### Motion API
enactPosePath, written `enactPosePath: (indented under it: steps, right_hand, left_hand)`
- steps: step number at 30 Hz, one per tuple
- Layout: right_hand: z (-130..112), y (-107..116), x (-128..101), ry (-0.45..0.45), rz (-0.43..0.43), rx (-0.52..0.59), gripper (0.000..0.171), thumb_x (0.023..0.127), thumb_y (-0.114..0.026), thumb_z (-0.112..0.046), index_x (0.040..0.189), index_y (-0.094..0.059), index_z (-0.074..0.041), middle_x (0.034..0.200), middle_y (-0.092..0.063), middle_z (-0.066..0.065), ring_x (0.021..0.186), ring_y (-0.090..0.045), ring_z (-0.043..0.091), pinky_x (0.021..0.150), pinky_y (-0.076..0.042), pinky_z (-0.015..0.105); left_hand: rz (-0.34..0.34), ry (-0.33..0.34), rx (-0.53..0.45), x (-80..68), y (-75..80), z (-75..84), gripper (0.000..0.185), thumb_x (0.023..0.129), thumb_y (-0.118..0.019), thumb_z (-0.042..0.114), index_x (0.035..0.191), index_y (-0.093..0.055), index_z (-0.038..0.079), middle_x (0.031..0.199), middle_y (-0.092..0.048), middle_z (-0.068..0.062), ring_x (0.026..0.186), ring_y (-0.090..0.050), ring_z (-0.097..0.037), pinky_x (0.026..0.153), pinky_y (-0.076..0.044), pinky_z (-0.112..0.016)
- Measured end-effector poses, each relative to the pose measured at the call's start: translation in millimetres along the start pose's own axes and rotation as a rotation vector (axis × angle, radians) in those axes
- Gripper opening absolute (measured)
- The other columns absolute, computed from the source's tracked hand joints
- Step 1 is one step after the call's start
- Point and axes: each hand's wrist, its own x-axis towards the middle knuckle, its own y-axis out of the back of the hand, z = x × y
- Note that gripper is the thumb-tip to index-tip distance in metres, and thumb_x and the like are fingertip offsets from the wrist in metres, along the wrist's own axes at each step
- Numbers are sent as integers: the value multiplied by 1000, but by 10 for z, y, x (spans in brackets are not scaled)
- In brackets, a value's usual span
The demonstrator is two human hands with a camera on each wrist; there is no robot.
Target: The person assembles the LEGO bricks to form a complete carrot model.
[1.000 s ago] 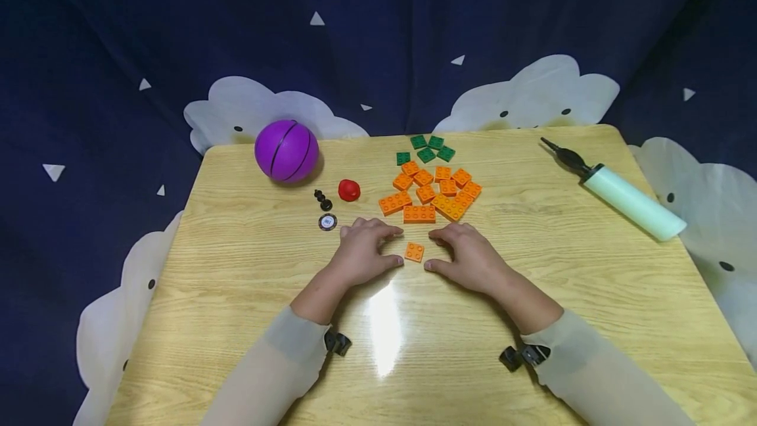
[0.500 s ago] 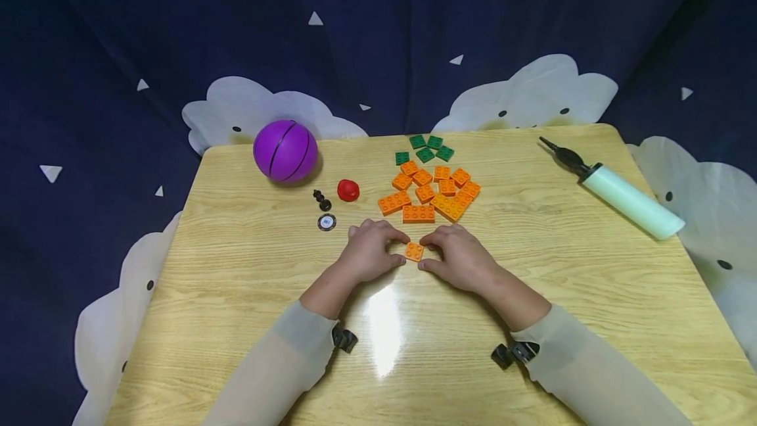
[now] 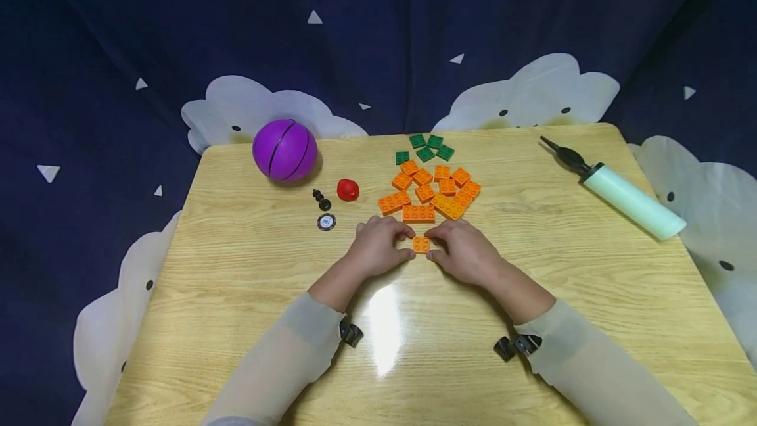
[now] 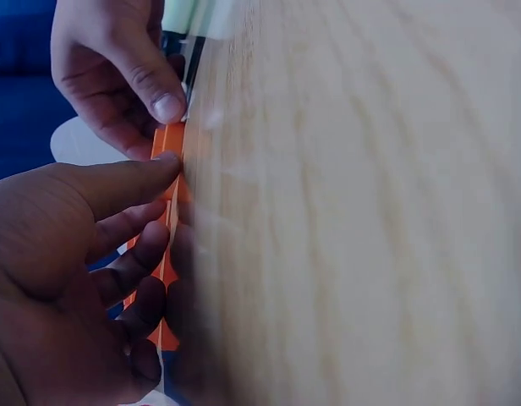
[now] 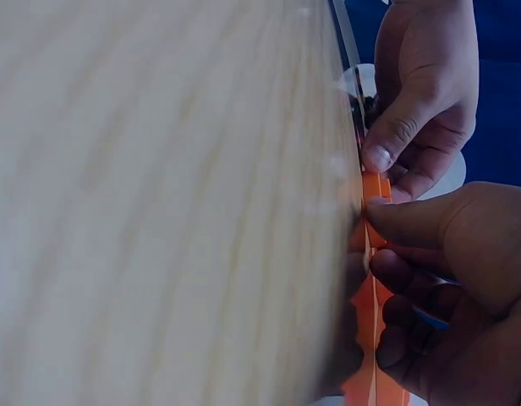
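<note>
A small square orange toy brick (image 3: 421,244) lies on the wooden table between my two hands. My left hand (image 3: 378,247) pinches its left side with curled thumb and forefinger. From the other side my right hand (image 3: 467,252) holds the same brick, its thumb and forefinger at the right edge. In the left wrist view the left thumb (image 4: 142,179) is against the orange brick, and the right thumb (image 4: 155,85) meets it just beyond. The remaining fingers of both hands are loosely bent near the tabletop. Parts of the brick are hidden by the fingertips.
Several orange bricks (image 3: 418,213) lie just beyond the hands, with several green bricks (image 3: 425,154) behind. At the left are a purple ball (image 3: 285,150), a red object (image 3: 347,190), a black chess piece (image 3: 322,200) and a poker chip (image 3: 326,221). A hand pump (image 3: 629,199) lies far right.
Both hands have closed in on the small orange brick from either side. The brick has shifted slightly away and to the right, and turned a little straighter.
</note>
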Motion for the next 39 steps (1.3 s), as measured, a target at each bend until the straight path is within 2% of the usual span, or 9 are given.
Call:
enactPosePath:
  steps: [6, 13, 18, 23, 26, 35, 39]
  right_hand:
    - [56, 61, 47, 2, -26, 11, 42, 93, -79, -25, 129, -71, -5, 120, -72, 11, 117, -63, 35, 103, -47, 52]
    - [99, 186, 160, 9, 49, 57, 37, 93, -78, -20, 126, -72, -4, 108, -72, 9, 103, -66, 30, 95, -51, 51]
    - [124, 207, 257, -5, 69, 45, 40, 92, -78, -21, 128, -71, -4, 113, -70, 11, 105, -66, 32, 96, -51, 51]
    - [137, 202, 352, -19, 77, 33, 44, 92, -78, -23, 132, -70, -6, 126, -68, 14, 118, -62, 35, 103, -48, 52]
    - [132, 197, 400, -36, 68, 11, 46, 92, -78, -24, 133, -69, -7, 128, -66, 15, 120, -61, 35, 103, -47, 52]
    - [93, 173, 492, -94, 7, -101, 49, 92, -79, -26, 136, -68, -7, 113, -62, 12, 100, -61, 31, 87, -53, 48]
    - [87, 149, 515, -89, 7, -143, 49, 92, -78, -25, 136, -68, -7, 112, -62, 12, 97, -63, 32, 84, -54, 49]
  left_hand:
    - [-16, 19, -21, 40, 3, 15, 30, 89, -83, 40, 114, -75, 26, 95, -62, 6, 95, -51, -20, 79, -35, -41]
    - [-10, 21, -30, 58, -7, 19, 29, 88, -83, 41, 112, -75, 27, 95, -62, 6, 95, -51, -20, 79, -34, -42]
    - [-19, 31, -47, 63, -12, 23, 28, 88, -84, 40, 111, -75, 26, 95, -62, 5, 95, -50, -20, 79, -32, -42]
    - [-26, 35, -56, 67, -9, 25, 28, 88, -84, 40, 111, -75, 26, 95, -61, 5, 95, -50, -21, 79, -32, -43]
    - [-27, 41, -52, 72, -16, 22, 28, 88, -84, 40, 111, -75, 26, 94, -60, 6, 95, -50, -21, 79, -32, -43]
    - [-13, 37, -52, 75, -31, 18, 29, 87, -85, 40, 111, -75, 26, 94, -61, 7, 95, -50, -20, 79, -33, -43]
    - [-16, 40, -57, 72, -16, 18, 29, 87, -85, 40, 111, -75, 26, 94, -61, 7, 94, -50, -20, 79, -33, -43]
